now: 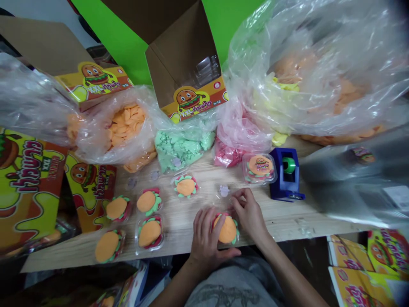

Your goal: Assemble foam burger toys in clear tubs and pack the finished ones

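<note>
Orange burger-shaped gummy [227, 230] sits in a clear plastic tray [237, 237] on the wooden desk [179, 221], under the left hand [206, 241], whose fingers spread around it. The half-curled right hand [249, 215] has its fingertips at the tray's far rim. More trayed gummies [149, 233] lie leftward; a blue tape dispenser [286, 175] stands to the right.

Wood tbl [182, 217] — burger candies [149, 232], tape dispenser [286, 175]
</note>
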### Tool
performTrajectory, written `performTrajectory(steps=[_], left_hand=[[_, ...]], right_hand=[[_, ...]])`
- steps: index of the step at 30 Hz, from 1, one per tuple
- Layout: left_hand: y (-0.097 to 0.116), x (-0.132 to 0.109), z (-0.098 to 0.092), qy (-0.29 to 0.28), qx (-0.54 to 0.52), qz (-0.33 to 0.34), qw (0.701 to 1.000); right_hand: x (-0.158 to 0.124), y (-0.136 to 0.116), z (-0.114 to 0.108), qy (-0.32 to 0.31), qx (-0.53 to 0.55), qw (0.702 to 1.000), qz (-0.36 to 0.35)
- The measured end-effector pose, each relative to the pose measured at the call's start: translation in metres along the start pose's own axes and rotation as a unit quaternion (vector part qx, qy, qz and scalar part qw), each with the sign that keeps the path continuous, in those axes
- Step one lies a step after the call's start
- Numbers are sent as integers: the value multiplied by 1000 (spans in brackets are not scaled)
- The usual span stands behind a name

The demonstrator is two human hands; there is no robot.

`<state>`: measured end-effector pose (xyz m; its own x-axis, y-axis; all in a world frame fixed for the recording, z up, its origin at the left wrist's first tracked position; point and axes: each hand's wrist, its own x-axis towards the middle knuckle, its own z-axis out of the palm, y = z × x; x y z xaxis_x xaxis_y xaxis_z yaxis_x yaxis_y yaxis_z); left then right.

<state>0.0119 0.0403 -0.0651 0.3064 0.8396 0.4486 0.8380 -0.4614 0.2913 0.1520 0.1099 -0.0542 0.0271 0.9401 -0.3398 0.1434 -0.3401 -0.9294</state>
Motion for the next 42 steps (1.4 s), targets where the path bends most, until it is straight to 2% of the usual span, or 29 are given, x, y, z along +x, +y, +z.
performTrajectory(steps=[5,10,16,20,23,26,29,34,39,42], left_hand=[[7,4,7,3,32,-20,999],[0,6,10,-14,8,-60,998],[-5,12,15,-36,-64,-97,993],[-5,14,18,-28,-80,-114,990],[-6,11,22,-19,-79,-108,991],[-7,7,24,-6,-68,-94,993],[-9,3,18,-20,-65,-86,994],[-21,-7,0,-100,-85,-87,987],[-32,-8,-13,-105,-88,-118,983],[-36,-6,-25,-145,-164,-161,962]], right_hand=[[-7,5,5,27,52,998,-13],[-9,3,-5,45,70,995,-59],[-17,8,-28,-29,24,991,-126],[-31,4,-39,-104,-52,972,-202],[-42,-4,-31,-146,-87,966,-196],[-48,-7,-12,-108,-126,971,-171],[-47,-3,-1,-82,-166,962,-202],[-40,10,-5,-114,-184,937,-273],[-35,20,-10,-152,-246,897,-333],[-32,24,-11,-164,-279,884,-337]])
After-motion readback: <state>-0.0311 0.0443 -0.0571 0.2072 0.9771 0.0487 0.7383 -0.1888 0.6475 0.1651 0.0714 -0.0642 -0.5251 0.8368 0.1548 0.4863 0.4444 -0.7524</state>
